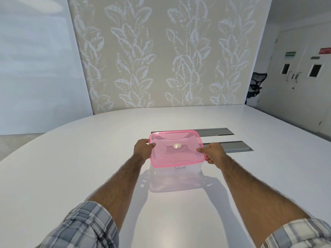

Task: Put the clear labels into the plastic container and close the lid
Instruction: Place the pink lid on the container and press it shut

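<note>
A clear plastic container [176, 178] with dark handwriting on its front wall stands on the white table [71, 167]. A translucent pink lid [176, 149] lies on top of it, with a small round silvery spot at its middle. My left hand [143, 146] grips the lid's left edge, thumb on top. My right hand [213, 153] grips the right edge, thumb pressed on the lid. Through the pink lid I cannot make out the clear labels.
Two grey recessed cable hatches [232, 146] sit in the table just behind and right of the container. A leaf-patterned wall panel [161, 59] stands beyond the far edge. A black office chair [256, 85] and doors are at the back right.
</note>
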